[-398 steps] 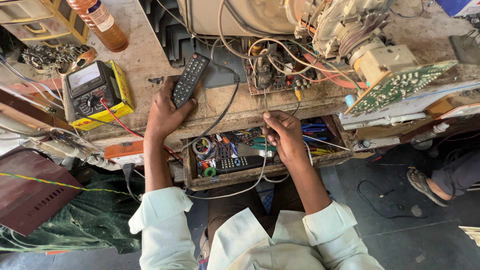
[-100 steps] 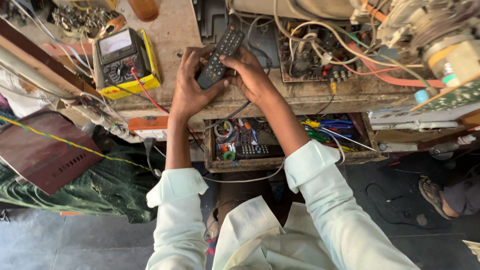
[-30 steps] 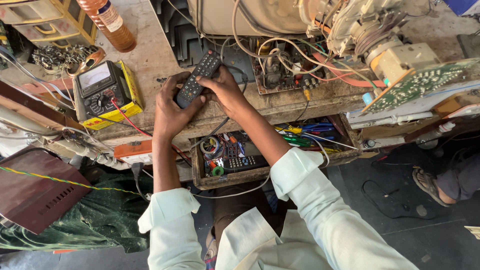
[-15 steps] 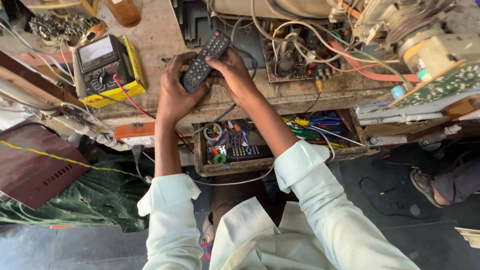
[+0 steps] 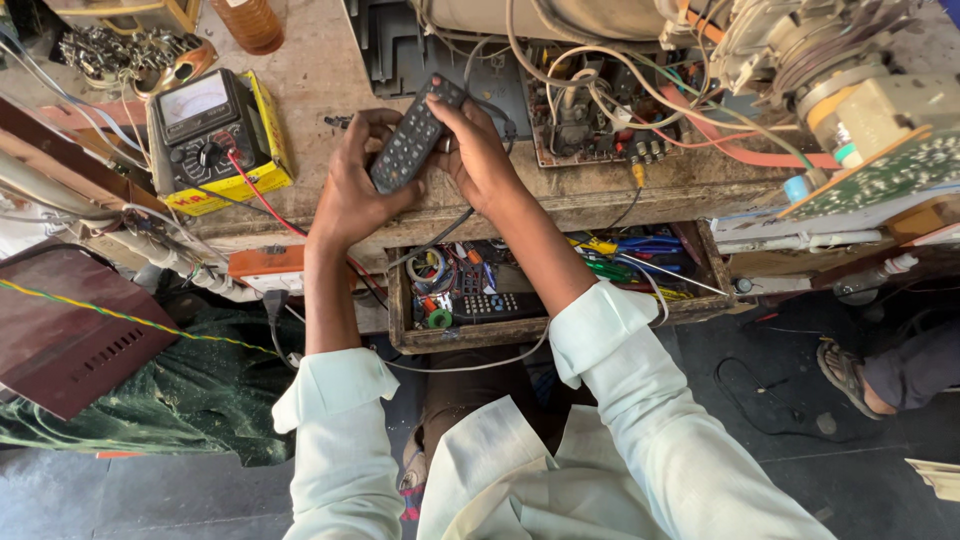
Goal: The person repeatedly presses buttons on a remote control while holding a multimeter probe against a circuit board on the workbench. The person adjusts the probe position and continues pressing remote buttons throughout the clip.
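Both hands up over the near edge of the worktop (image 5: 320,80), closed on a black remote (image 5: 412,135). Left hand (image 5: 355,190) wrapped round the remote's near end from the left, fingers curled under, thumb up the side. Right hand (image 5: 478,160) gripping from the right, fingertips at the far end and on the button face. Remote tilted, far end pointing up and right, buttons facing the camera, held just above the worktop rather than lying on it.

Left of the hands, on the worktop: a black meter (image 5: 200,130) in a yellow case, red lead (image 5: 262,205) running from it toward the left wrist. Far left corner: a tangle of metal parts (image 5: 120,50) and a brown bottle (image 5: 250,20), cut off by the frame edge. Just beyond the remote: an open chassis with a circuit board (image 5: 590,120), many wires looping over it. Far right: a green board (image 5: 880,180) on edge, near a beige block.

Below the worktop edge, between the forearms: an open drawer (image 5: 690,300) crammed with tools, wire coils, a green ring and a second keypad. Orange box (image 5: 265,265) just left of the drawer. Near left: dark red case (image 5: 70,330) on green cloth (image 5: 190,390). Near right, on the floor: another person's sandalled foot (image 5: 850,370).
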The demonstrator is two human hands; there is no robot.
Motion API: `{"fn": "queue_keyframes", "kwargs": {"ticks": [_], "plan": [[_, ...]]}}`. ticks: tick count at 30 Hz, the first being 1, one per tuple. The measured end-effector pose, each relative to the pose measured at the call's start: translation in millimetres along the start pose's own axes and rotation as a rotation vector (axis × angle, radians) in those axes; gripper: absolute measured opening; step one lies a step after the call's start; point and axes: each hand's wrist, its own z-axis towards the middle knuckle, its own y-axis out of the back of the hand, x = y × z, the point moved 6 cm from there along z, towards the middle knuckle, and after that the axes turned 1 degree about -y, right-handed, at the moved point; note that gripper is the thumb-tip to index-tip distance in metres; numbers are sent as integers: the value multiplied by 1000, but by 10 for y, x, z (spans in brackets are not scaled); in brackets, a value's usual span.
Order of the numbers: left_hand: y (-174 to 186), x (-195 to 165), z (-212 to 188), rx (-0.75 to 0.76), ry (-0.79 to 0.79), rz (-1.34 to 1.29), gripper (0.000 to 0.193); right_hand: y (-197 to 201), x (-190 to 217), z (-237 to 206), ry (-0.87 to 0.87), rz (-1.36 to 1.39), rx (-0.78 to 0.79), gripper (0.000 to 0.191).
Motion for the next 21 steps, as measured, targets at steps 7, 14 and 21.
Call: {"fn": "queue_keyframes", "kwargs": {"ticks": [7,14,21], "plan": [[-43,-5,40,121,26,-2,80,84,5,67,38,109,-67,32],[-120,-11,37,154,191,-112,77,128,7,55,58,86,-91,32],[-190,-14,44,161,208,-186,78,189,-18,94,62,85,-83,33]]}}
